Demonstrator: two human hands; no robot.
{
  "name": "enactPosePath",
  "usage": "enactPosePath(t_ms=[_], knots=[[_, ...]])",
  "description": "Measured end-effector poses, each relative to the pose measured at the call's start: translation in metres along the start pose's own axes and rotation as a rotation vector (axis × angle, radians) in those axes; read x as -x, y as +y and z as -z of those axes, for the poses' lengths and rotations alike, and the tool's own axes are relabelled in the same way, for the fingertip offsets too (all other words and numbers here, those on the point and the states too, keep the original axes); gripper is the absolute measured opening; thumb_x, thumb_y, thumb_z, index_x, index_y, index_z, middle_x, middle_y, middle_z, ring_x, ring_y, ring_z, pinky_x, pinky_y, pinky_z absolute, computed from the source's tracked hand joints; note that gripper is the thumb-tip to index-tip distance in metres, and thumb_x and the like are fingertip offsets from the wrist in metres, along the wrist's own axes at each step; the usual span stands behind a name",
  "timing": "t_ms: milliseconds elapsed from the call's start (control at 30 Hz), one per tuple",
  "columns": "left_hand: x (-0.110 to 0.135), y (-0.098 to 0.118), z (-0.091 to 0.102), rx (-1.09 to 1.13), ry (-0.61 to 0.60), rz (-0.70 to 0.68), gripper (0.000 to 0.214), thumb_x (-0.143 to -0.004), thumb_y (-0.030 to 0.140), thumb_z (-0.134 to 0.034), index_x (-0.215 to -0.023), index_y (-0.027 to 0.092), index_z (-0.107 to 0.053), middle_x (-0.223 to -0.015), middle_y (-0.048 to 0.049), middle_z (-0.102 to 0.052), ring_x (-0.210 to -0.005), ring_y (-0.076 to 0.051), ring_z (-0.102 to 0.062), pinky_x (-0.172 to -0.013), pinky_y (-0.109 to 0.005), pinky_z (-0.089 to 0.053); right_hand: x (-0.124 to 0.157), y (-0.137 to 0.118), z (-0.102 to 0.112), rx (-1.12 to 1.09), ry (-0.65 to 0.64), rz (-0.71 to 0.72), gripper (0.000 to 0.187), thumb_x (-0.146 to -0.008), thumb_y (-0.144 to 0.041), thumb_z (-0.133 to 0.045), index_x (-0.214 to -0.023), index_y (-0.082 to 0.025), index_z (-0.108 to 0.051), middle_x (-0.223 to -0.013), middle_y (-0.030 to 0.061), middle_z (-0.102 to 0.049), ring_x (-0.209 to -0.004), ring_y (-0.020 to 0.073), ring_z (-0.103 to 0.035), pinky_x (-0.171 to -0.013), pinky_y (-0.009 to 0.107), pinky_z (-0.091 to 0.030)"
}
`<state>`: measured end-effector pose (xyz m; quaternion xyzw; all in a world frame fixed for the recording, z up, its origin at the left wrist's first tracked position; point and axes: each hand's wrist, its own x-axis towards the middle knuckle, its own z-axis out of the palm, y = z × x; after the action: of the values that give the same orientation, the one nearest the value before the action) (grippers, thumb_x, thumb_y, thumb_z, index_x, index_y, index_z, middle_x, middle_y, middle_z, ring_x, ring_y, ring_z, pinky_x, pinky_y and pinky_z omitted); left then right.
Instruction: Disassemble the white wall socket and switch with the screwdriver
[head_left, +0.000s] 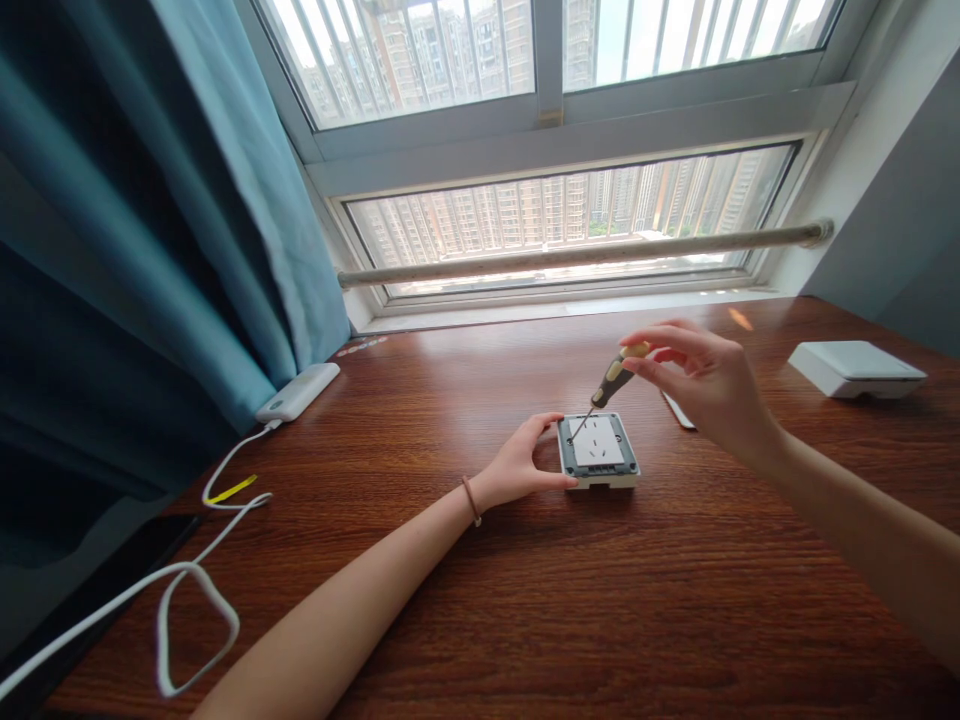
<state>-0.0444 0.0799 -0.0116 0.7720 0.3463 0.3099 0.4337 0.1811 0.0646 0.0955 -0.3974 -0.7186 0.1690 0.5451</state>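
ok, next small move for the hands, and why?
Probably a small twist of the screwdriver: its tip appears to meet the hole at the socket's left edge, the right hand grips the handle, and the left hand braces the socket's left side. Whether the tip is fully seated is too small to tell.

Bright, Barred Window Ahead

You face tall buildings beyond it, a pale rail crossing low. Blue curtains hang at your left, a grey wall stands right, and a glossy reddish-brown tabletop spreads below.
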Motion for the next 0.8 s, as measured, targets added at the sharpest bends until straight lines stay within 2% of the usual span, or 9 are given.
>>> enactPosePath(t_ms=[133, 233, 433, 633, 700, 800], knots=[[0.0001, 0.0002, 0.0001, 0.001, 0.002, 0.008, 0.078, -0.058, 0.035, -0.076, -0.125, 0.020, -0.038, -0.131, -0.0108, -0.042, -0.123, -0.026, -0.039, -0.107, -0.040, -0.027, -0.0040, 0.0026, 0.0038, -0.096, -0.092, -0.067, 0.025, -0.079, -0.023, -0.058, -0.103, -0.022, -0.063, -0.099, 0.0044, -0.066, -0.091, 0.0181, -0.063, -0.088, 0.037, -0.051], [0.0001, 0.0000, 0.0001, 0.013, 0.010, 0.006, 0.078, -0.057, 0.035, -0.077, -0.124, 0.020, -0.039, -0.130, -0.0105, -0.043, -0.122, -0.026, -0.040, -0.107, -0.041, -0.027, -0.0055, 0.0001, 0.0056, -0.100, -0.152, -0.067, 0.028, -0.081, -0.021, -0.055, -0.108, -0.023, -0.062, -0.106, 0.0044, -0.065, -0.098, 0.0180, -0.061, -0.092, 0.036, -0.049], [0.0000, -0.0011, 0.0003, 0.007, 0.019, 0.002, 0.078, -0.056, 0.034, -0.077, -0.124, 0.021, -0.040, -0.129, -0.0101, -0.044, -0.121, -0.027, -0.040, -0.106, -0.042, -0.027, -0.0035, 0.0002, 0.0042, 0.027, 0.027, -0.030, 0.020, -0.075, -0.029, -0.063, -0.092, -0.022, -0.069, -0.093, 0.0055, -0.066, -0.085, 0.0192, -0.063, -0.077, 0.036, -0.054], [0.0000, -0.0004, 0.0011, -0.015, 0.014, -0.001, 0.078, -0.057, 0.034, -0.077, -0.124, 0.020, -0.039, -0.129, -0.0102, -0.044, -0.121, -0.026, -0.041, -0.106, -0.041, -0.028, -0.0068, -0.0006, 0.0070, -0.142, -0.078, -0.149, 0.029, -0.074, -0.024, -0.062, -0.103, -0.021, -0.065, -0.100, 0.0054, -0.068, -0.093, 0.0196, -0.063, -0.090, 0.039, -0.050], [0.0001, 0.0000, 0.0008, -0.013, 0.013, 0.002, 0.078, -0.057, 0.034, -0.077, -0.124, 0.020, -0.039, -0.129, -0.0106, -0.043, -0.121, -0.026, -0.040, -0.106, -0.041, -0.028, -0.0060, -0.0009, 0.0048, -0.117, -0.053, -0.127, 0.026, -0.075, -0.025, -0.061, -0.101, -0.021, -0.067, -0.102, 0.0060, -0.067, -0.095, 0.0195, -0.062, -0.089, 0.038, -0.051], [0.0003, 0.0003, 0.0002, 0.001, 0.016, 0.000, 0.078, -0.057, 0.034, -0.077, -0.124, 0.020, -0.039, -0.129, -0.0107, -0.044, -0.121, -0.026, -0.041, -0.106, -0.041, -0.028, -0.0032, 0.0020, 0.0001, -0.051, 0.032, -0.081, 0.025, -0.074, -0.030, -0.063, -0.097, -0.022, -0.068, -0.099, 0.0061, -0.065, -0.087, 0.0187, -0.063, -0.078, 0.035, -0.054]])
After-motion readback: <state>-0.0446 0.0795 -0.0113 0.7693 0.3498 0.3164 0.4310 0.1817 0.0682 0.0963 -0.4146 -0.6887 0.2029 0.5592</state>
